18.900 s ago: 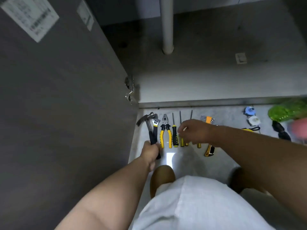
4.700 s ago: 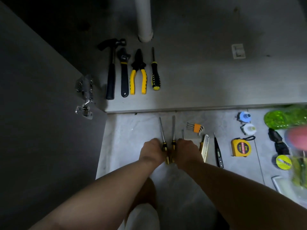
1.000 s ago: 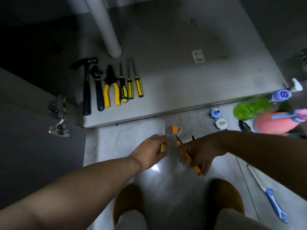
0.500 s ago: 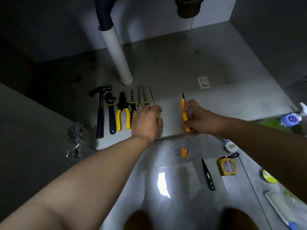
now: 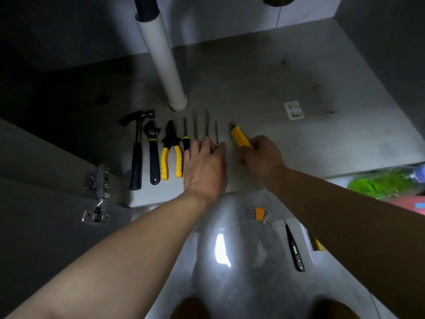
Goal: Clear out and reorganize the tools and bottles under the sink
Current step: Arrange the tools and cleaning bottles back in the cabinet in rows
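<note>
On the cabinet floor [image 5: 322,146] lie a hammer [image 5: 136,148], a black wrench [image 5: 153,157], yellow pliers [image 5: 171,155] and several screwdrivers [image 5: 195,127] in a row. My left hand [image 5: 204,166] lies over the screwdriver handles, its fingertips on the thinnest screwdriver [image 5: 216,134] at the right end; I cannot tell whether it grips it. My right hand [image 5: 262,157] grips the back end of a yellow utility knife [image 5: 240,137], which rests on the cabinet floor just right of the row.
A white drain pipe [image 5: 163,58] stands behind the tools. The cabinet door with its hinge [image 5: 97,194] is at the left. On the tiled floor lie a hex key set [image 5: 258,214], a black tester pen [image 5: 294,247], and a green bottle [image 5: 386,183] at right.
The thin screwdriver now lies flat at the right end of the row. My right hand has lowered the yellow knife onto the cabinet floor beside it.
</note>
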Demonstrator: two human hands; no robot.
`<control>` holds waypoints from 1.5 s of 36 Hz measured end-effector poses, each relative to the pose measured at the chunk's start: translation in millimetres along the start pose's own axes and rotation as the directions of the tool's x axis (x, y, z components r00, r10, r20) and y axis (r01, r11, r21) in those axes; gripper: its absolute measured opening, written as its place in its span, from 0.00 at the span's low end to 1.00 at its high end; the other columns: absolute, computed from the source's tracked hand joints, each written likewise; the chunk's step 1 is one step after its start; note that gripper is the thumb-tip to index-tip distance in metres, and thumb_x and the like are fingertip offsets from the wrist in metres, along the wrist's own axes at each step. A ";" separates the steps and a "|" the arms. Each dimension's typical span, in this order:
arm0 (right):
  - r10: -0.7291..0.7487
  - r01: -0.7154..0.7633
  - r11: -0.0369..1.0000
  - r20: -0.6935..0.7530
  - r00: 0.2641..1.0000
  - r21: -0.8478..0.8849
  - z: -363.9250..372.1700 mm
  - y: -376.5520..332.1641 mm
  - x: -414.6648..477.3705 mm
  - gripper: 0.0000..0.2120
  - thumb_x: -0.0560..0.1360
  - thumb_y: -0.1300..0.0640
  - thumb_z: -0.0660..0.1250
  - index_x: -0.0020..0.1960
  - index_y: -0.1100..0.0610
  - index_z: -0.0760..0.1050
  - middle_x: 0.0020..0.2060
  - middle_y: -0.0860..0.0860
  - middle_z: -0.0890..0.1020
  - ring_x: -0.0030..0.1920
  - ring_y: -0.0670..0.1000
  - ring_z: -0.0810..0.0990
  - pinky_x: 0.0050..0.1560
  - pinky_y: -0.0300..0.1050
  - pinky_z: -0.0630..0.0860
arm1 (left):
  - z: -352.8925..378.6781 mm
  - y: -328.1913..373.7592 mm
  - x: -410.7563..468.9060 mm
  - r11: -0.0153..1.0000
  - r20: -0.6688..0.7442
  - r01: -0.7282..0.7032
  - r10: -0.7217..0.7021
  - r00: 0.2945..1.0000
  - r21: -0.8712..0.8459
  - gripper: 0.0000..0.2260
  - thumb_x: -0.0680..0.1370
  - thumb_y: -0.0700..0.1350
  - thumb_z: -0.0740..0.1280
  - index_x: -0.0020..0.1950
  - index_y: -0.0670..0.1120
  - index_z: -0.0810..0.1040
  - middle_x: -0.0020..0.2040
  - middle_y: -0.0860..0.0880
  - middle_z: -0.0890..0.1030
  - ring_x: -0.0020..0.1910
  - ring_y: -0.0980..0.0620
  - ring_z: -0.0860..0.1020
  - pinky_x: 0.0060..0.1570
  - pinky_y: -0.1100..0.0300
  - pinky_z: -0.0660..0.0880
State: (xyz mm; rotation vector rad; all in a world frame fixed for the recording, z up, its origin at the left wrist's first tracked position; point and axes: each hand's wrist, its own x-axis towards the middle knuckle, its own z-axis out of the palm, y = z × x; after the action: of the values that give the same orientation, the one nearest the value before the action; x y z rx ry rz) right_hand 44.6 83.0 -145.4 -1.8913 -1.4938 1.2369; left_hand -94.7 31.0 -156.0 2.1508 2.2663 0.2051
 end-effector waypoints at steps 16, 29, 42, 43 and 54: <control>-0.177 0.147 0.957 -0.101 0.979 -0.249 19.6 2.8 5.6 0.09 0.78 0.52 0.67 0.55 0.55 0.76 0.53 0.57 0.81 0.57 0.60 0.78 0.48 0.46 0.72 | 7.8 -18.9 0.7 0.990 0.033 -0.055 0.060 0.998 -0.133 0.20 0.77 0.44 0.69 0.70 0.47 0.76 0.65 0.48 0.75 0.65 0.43 0.69 0.64 0.51 0.70; -0.247 0.224 0.936 -0.052 0.968 -0.272 16.3 10.8 7.5 0.12 0.78 0.51 0.68 0.59 0.54 0.78 0.55 0.57 0.80 0.53 0.58 0.80 0.51 0.47 0.76 | 4.5 -14.6 -1.3 0.994 0.027 -0.030 0.033 0.999 -0.104 0.19 0.78 0.47 0.69 0.69 0.51 0.75 0.66 0.51 0.75 0.65 0.44 0.68 0.60 0.53 0.69; -0.340 0.420 0.796 0.252 0.906 -0.436 -74.7 61.9 -45.0 0.06 0.76 0.53 0.65 0.41 0.53 0.78 0.33 0.48 0.80 0.40 0.54 0.81 0.43 0.48 0.76 | 13.4 22.3 -70.6 0.796 -0.100 -0.591 0.583 0.807 -0.132 0.07 0.75 0.41 0.68 0.53 0.45 0.77 0.51 0.44 0.75 0.48 0.42 0.73 0.44 0.48 0.72; -0.287 0.407 0.757 0.300 0.910 -0.511 -77.9 71.7 -50.2 0.07 0.76 0.52 0.66 0.41 0.52 0.78 0.36 0.50 0.82 0.43 0.55 0.82 0.43 0.46 0.75 | 19.9 27.1 -79.3 0.763 -0.013 -0.620 0.629 0.778 -0.184 0.07 0.75 0.41 0.68 0.53 0.46 0.77 0.51 0.45 0.75 0.48 0.44 0.73 0.44 0.49 0.73; 0.364 0.069 0.654 0.393 0.844 -0.754 -52.9 161.0 -106.5 0.12 0.75 0.53 0.64 0.55 0.58 0.75 0.35 0.51 0.79 0.30 0.50 0.84 0.28 0.44 0.81 | 85.1 49.4 -78.4 0.853 0.611 -0.470 0.500 0.614 -0.226 0.38 0.78 0.38 0.66 0.82 0.58 0.52 0.83 0.44 0.47 0.81 0.43 0.50 0.74 0.44 0.63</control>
State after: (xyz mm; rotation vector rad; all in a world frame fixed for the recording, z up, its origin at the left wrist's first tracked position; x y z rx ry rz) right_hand 174.1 -58.5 -202.7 -2.3318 -2.4911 1.4118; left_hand -32.9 -37.2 -241.8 2.2700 1.2547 -0.4413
